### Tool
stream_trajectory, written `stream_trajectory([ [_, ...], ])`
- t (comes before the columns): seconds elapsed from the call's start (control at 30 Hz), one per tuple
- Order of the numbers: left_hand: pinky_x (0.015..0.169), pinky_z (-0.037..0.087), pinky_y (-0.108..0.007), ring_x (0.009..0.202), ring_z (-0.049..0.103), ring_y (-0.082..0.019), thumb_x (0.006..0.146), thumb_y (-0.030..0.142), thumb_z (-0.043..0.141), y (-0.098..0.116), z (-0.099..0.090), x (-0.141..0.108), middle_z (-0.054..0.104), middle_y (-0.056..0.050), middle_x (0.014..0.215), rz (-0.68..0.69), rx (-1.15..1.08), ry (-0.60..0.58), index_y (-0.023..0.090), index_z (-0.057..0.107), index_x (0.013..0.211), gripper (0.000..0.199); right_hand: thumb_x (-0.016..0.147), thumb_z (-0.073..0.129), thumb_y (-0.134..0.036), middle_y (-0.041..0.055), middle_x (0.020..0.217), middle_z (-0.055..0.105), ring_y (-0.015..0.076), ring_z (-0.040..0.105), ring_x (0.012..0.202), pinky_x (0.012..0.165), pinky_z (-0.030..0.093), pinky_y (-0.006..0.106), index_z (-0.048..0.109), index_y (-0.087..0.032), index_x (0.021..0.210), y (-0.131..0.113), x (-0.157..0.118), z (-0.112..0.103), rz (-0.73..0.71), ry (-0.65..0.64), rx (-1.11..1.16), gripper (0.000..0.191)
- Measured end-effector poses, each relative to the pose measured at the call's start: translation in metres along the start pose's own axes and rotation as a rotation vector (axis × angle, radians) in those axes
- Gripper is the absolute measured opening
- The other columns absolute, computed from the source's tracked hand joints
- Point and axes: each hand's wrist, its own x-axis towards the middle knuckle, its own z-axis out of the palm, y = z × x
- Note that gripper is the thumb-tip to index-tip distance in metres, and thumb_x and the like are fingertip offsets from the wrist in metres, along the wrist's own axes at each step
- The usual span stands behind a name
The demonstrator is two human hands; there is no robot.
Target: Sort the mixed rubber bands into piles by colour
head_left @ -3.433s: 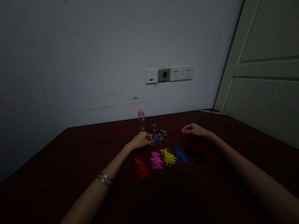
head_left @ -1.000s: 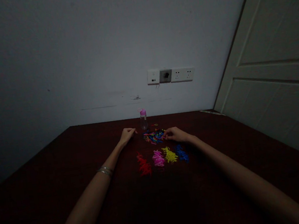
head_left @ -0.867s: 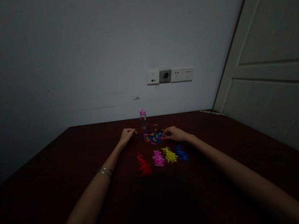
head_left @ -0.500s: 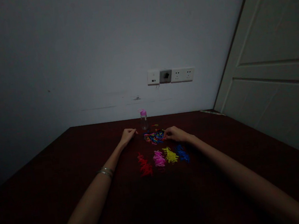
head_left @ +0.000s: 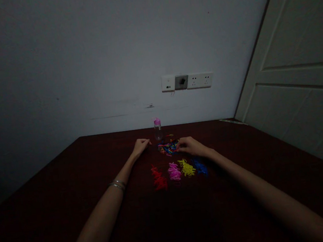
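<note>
A mixed pile of small coloured rubber bands point(head_left: 168, 148) lies on the dark red-brown table. At its right edge my right hand point(head_left: 190, 147) has its fingers pinched together, with a small reddish bit by the fingertips; what they grip is too small to tell. To the left of the pile, my left hand point(head_left: 141, 146) rests with curled fingers, their contents hidden. Nearer to me lie separate heaps in a row: red bands point(head_left: 159, 179), pink bands point(head_left: 174, 172), yellow bands point(head_left: 187, 168) and blue bands point(head_left: 200, 167), the last beside my right wrist.
Behind the pile stands a clear bottle point(head_left: 158, 132) with a pink top. One loose yellowish band point(head_left: 170, 135) lies to its right. The table point(head_left: 109, 151) meets a pale wall with sockets point(head_left: 200, 80); a white panelled door point(head_left: 297, 76) is at the right.
The whole view has shifted slightly, so everything appears a little further right. Both hands keep nearly the same places and poses beside the mixed pile.
</note>
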Motion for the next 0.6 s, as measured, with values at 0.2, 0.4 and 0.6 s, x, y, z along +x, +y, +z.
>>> stream_trajectory([
  [0.2,0.042,0.020,-0.020,0.039,0.028,-0.006,0.069,0.040,0.045,0.002,0.002,0.000,0.034,0.005,0.039,0.009,0.028,0.009,0.009,0.064,0.064,0.037,0.076,0.057,-0.029,0.0037,0.082,0.062,0.0137,0.055,0.076,0.069,0.040,0.024,0.064,-0.018,0.081,-0.060,0.005,0.013,-0.220,-0.073,-0.034,0.014],
  [0.4,0.043,0.022,-0.020,0.041,0.031,-0.007,0.069,0.039,0.045,0.003,0.003,-0.001,0.036,0.004,0.040,0.022,0.063,0.014,0.009,0.064,0.064,0.036,0.079,0.052,-0.026,0.0034,0.086,0.060,0.0121,0.055,0.075,0.067,0.040,0.022,0.064,-0.020,0.086,-0.102,0.004,0.029,-0.340,-0.200,-0.092,0.015],
  [0.6,0.045,0.025,-0.020,0.042,0.033,-0.008,0.069,0.036,0.044,0.007,0.002,-0.002,0.039,0.004,0.038,0.021,0.104,0.011,0.008,0.066,0.065,0.035,0.080,0.050,-0.026,0.0034,0.088,0.061,0.0128,0.056,0.077,0.067,0.040,0.023,0.063,-0.022,0.096,-0.101,0.002,0.032,-0.343,-0.226,-0.089,0.021],
])
